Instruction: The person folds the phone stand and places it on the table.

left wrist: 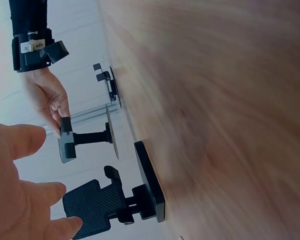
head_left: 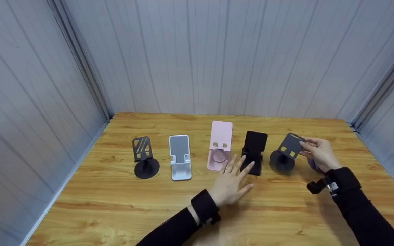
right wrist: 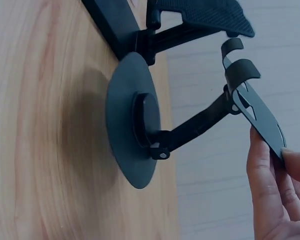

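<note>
Right fingers (head_left: 313, 140) pinch a slotted, disc-based grey stand (head_left: 290, 144); left fingers (head_left: 246, 170) spread near a textured black stand (head_left: 255, 141)

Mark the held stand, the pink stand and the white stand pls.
Held stand (right wrist: 197, 124): right wrist view, on the arm joining base and plate.
Pink stand (head_left: 221, 135): head view, on the upper plate.
White stand (head_left: 180, 152): head view, on the grey pad.

A person's right-hand grip (right wrist: 272, 200) pinches a round-based dark phone stand (right wrist: 197, 124) by its upper plate (right wrist: 265, 122) over a wood-grain desk (right wrist: 40, 150), a second phone stand (right wrist: 205, 15) just beside it.
</note>
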{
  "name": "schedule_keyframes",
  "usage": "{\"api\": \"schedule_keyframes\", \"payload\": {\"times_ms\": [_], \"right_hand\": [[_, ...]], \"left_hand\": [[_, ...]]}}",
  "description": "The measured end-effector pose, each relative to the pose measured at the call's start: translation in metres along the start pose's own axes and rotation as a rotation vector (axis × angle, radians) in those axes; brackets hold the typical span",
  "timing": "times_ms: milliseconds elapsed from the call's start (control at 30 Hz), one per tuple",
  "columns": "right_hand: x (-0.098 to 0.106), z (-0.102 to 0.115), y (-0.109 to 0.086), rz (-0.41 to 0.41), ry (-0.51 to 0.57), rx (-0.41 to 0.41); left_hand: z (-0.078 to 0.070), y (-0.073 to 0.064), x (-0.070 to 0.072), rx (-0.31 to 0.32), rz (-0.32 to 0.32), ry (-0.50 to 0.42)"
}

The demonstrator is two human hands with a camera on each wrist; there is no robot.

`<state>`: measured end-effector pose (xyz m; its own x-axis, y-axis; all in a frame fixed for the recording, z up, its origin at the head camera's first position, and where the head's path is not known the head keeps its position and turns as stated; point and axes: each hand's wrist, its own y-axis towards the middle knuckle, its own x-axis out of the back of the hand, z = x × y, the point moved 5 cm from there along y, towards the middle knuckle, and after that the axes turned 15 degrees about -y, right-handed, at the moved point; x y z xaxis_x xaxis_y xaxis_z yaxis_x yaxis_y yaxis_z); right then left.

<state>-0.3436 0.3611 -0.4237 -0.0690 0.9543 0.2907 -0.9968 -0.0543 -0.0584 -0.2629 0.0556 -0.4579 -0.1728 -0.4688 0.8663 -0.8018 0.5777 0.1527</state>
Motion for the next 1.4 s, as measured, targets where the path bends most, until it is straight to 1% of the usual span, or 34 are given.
{"api": "schedule_keyframes", "payload": {"times_ms": [133, 300, 500, 600, 667, 767, 867, 1067, 1133, 1200, 1267, 1367, 1400], "right_hand": [[-0.004, 0.005, -0.007, 0.031, -0.060, 0.031], [-0.013, 0.009, -0.016, 0.086, -0.169, 0.054], [-0.028, 0.016, -0.026, 0.155, -0.215, 0.075], [-0.033, 0.020, -0.030, 0.179, -0.237, 0.088], [-0.037, 0.023, -0.032, 0.197, -0.245, 0.094], [-0.041, 0.026, -0.034, 0.218, -0.250, 0.101], [-0.045, 0.029, -0.035, 0.225, -0.249, 0.103], [-0.051, 0.035, -0.036, 0.253, -0.242, 0.115], [-0.053, 0.037, -0.037, 0.269, -0.233, 0.125], [-0.054, 0.039, -0.037, 0.282, -0.223, 0.133], [-0.056, 0.041, -0.038, 0.293, -0.225, 0.141], [-0.058, 0.044, -0.039, 0.305, -0.239, 0.149], [-0.059, 0.044, -0.040, 0.307, -0.243, 0.151]], "left_hand": [[-0.001, 0.002, 0.000, 0.010, 0.010, 0.007], [-0.001, 0.005, -0.001, 0.017, 0.018, 0.015], [0.000, 0.008, -0.004, 0.025, 0.026, 0.046], [0.001, 0.011, -0.004, 0.036, 0.036, 0.023], [0.001, 0.012, -0.003, 0.039, 0.046, -0.012], [0.001, 0.013, -0.001, 0.044, 0.055, -0.094], [0.003, 0.014, 0.001, 0.039, 0.048, -0.195], [0.010, 0.016, 0.002, 0.018, 0.019, -0.412], [0.014, 0.017, 0.000, 0.020, 0.025, -0.493], [0.023, 0.022, -0.008, 0.022, 0.030, -0.552], [0.033, 0.028, -0.016, 0.021, 0.034, -0.592], [0.035, 0.028, -0.016, 0.065, 0.060, -0.761], [0.031, 0.025, -0.011, 0.093, 0.070, -0.832]]}}
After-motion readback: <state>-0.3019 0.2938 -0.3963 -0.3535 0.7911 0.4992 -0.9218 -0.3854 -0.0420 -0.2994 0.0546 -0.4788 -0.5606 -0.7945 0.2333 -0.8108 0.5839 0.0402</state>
